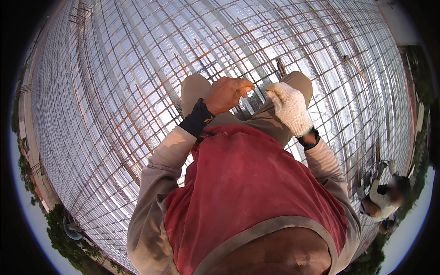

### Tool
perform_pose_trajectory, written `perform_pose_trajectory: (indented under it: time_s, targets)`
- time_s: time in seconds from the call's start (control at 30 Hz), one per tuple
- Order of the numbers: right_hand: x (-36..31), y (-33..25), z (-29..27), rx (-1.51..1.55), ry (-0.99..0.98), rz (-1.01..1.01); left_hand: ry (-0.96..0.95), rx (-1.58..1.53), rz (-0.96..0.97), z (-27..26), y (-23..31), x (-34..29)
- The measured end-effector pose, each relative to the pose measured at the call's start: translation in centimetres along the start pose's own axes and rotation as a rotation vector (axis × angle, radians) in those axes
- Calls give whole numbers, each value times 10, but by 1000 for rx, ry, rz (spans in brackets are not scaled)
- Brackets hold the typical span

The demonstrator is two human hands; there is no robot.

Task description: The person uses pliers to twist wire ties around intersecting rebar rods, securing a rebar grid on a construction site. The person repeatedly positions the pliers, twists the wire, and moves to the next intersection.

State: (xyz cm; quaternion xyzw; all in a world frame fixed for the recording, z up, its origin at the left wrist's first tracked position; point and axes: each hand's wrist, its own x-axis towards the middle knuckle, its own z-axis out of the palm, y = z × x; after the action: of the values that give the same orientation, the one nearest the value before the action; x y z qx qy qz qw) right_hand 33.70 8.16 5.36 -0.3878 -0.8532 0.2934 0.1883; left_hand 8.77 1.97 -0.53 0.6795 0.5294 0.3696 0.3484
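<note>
Rebar [114, 104] spans nine to three o'clock. Left hand [228, 94], at twelve, has fingers curled; gloved right hand [289, 108], at one, has fingers bunched; any grip, I cannot tell. Seemingly fingertip work, next calling for steadiness.

Only a narrow gap lies open between my bare left hand [228, 95] and my right hand in its white knit glove [289, 109]. My brown-trousered left knee [193, 89] and right knee [300, 82] crowd both sides. Toward the deck's far edge I could reach freely above the grid of thin rust-brown steel bars [225, 38]; downward, only its small openings let fingers through to the shiny ribbed metal deck [172, 20]. A crouching co-worker in a pale top [382, 200] blocks the near right edge.
</note>
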Motion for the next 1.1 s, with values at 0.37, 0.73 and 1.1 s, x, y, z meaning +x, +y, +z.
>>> perform_pose_trajectory:
  time_s: [0.37, 0.73, 1.1]
  targets:
    - [-8, -18, -27, -135, -63, -42, -313, 223, 115, 5, -17, -11]
    - [-14, 0, -28, -92, -124, 106, -242, 75, 101, 9, 0, -18]
    - [-19, -3, -30, -41, -112, 156, -291, 211, 277, 16, -14, -28]
